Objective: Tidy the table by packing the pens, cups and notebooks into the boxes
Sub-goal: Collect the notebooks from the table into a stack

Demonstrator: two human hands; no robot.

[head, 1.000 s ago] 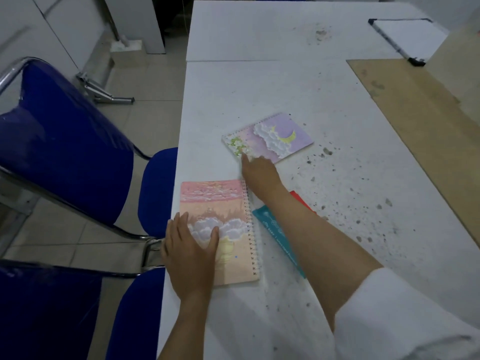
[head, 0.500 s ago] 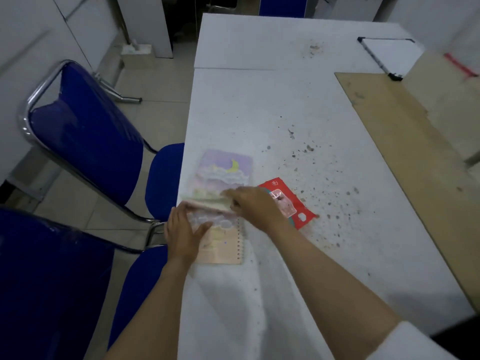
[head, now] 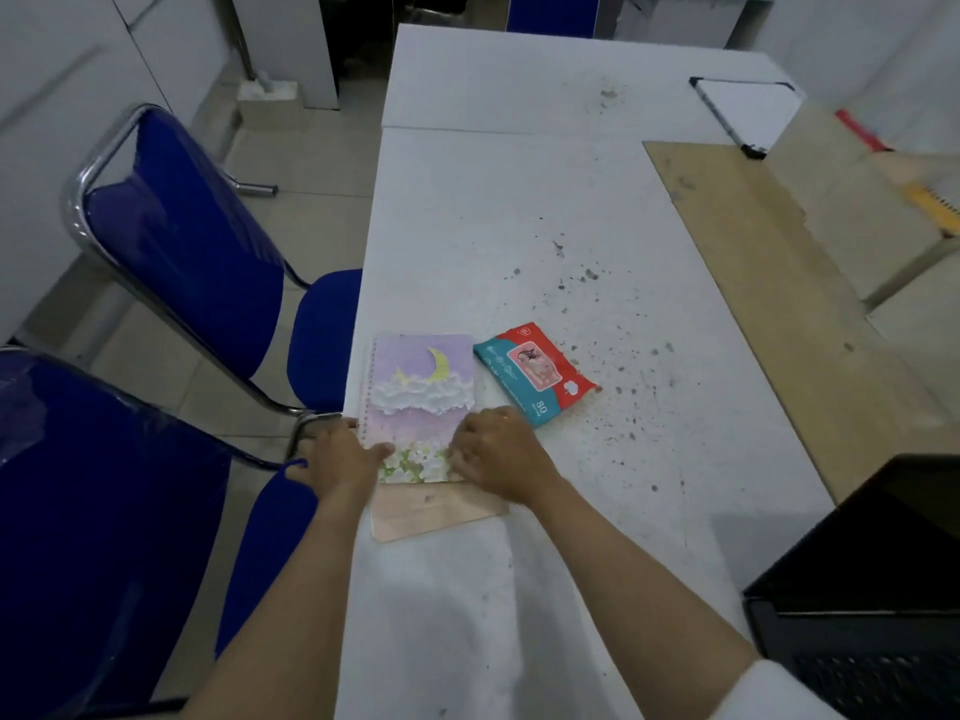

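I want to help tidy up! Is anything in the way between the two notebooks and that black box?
Nothing visible. The purple notebook lies stacked on the pink notebook, both hands on them. Bare table runs from there to the black box at the near right. The wipes pack sits farther away, off that path.

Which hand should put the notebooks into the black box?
Probably the right hand. The black box sits on that side, while the left hand is at the table's far edge. Both hands hold the moon notebook stacked on the pink notebook.
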